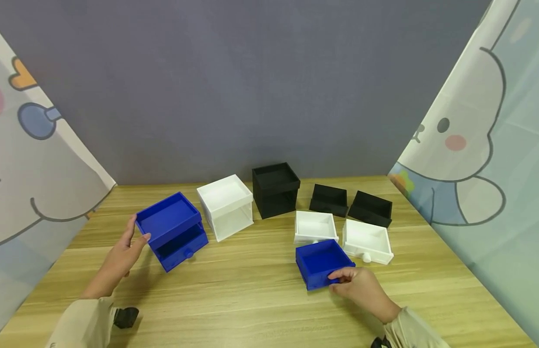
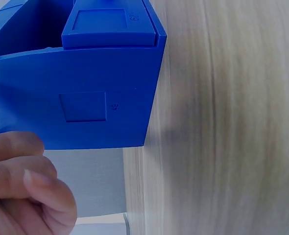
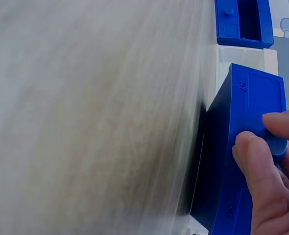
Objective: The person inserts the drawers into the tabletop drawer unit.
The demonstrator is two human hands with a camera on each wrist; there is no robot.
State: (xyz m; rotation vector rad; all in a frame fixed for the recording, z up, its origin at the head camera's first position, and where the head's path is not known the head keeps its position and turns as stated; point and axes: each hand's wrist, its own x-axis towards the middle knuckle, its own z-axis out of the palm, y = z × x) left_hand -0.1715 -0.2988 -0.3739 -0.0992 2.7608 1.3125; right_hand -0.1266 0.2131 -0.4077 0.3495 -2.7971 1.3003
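Observation:
At the left stands a blue two-level drawer cabinet (image 1: 167, 217) with one blue drawer (image 1: 179, 252) in its lower slot; its upper slot is a dark opening. My left hand (image 1: 121, 253) grips this cabinet at its left side, thumb by the front corner. In the left wrist view, curled fingers (image 2: 46, 188) lie right at the cabinet's edge. Toward the right, my right hand (image 1: 361, 290) pinches the round knob (image 3: 276, 147) of a loose blue drawer (image 1: 323, 261). That drawer is tilted a little, close over the table, its open top facing up.
A white cabinet (image 1: 226, 205) and a black cabinet (image 1: 276, 191) stand behind, in the middle. Two white drawers (image 1: 315, 226) lie just beyond the blue drawer, with two black drawers (image 1: 329, 199) farther back. A grey wall (image 1: 269, 96) bounds the table's (image 1: 234, 295) far edge.

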